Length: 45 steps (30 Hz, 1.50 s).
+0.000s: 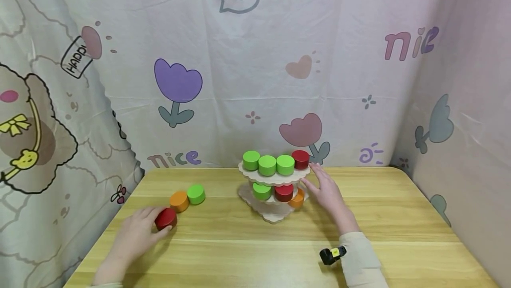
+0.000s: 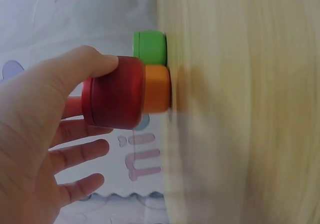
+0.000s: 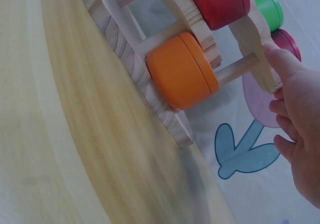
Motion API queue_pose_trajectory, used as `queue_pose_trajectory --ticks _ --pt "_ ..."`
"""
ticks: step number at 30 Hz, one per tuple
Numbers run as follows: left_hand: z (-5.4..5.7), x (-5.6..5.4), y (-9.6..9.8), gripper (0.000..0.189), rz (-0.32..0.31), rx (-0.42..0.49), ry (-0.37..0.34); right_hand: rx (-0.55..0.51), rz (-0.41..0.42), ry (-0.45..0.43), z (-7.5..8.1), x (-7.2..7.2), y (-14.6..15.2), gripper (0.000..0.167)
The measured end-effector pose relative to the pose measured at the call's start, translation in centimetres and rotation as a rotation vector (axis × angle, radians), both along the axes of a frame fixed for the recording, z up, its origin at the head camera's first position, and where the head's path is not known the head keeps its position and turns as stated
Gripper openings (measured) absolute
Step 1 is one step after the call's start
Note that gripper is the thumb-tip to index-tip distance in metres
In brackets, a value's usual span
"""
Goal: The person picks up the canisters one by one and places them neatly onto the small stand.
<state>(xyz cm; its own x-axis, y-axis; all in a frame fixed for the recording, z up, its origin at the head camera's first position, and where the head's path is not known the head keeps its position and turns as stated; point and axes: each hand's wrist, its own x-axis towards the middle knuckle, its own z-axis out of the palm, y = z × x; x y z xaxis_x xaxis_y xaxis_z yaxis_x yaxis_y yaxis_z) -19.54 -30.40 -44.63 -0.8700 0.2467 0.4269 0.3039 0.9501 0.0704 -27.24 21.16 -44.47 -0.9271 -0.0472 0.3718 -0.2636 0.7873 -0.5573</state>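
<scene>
My left hand [image 1: 133,232] pinches a red round block [image 2: 117,93] between thumb and fingers, its other fingers spread apart. In the left wrist view that block appears raised off the table. Just beyond it an orange round block [image 1: 179,201] and a green round block [image 1: 196,194] stand on the table. My right hand [image 1: 329,192] holds the right edge of the top tier of a tiered wooden stand [image 1: 273,212], thumb below. Green blocks [image 1: 267,165] and a red block [image 1: 300,159] line the top tier. Lower down sit green, red and orange blocks [image 3: 182,71].
The wooden table [image 1: 239,257] ends at a printed cloth backdrop [image 1: 247,57] behind and at the sides. A small black device with a yellow label [image 1: 333,255] is by the right sleeve.
</scene>
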Motion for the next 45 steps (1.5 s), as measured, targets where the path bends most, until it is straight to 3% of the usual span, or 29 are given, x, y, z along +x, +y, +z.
queue_pose_trajectory --ticks 9,19,27,40,45 --pt "0.2 0.3 2.3 0.060 -0.074 -0.036 0.098 -0.003 -0.003 -0.016 0.0 0.0 0.0 0.069" --pt "0.6 0.4 5.2 0.061 -0.218 -0.053 0.219 -0.004 -0.003 -0.020 0.0 0.0 -0.1 0.068" --pt "0.6 0.0 8.0 0.060 -0.256 -0.071 0.174 -0.006 0.000 -0.009 -0.2 -0.1 0.0 0.068" --pt "0.4 -1.4 12.6 0.057 -0.417 -0.096 0.194 0.002 0.006 0.006 -0.3 -0.3 0.2 0.069" --pt "0.2 -1.7 14.3 0.061 -0.449 -0.114 0.135 0.002 0.007 0.003 -0.3 -0.3 0.1 0.069"
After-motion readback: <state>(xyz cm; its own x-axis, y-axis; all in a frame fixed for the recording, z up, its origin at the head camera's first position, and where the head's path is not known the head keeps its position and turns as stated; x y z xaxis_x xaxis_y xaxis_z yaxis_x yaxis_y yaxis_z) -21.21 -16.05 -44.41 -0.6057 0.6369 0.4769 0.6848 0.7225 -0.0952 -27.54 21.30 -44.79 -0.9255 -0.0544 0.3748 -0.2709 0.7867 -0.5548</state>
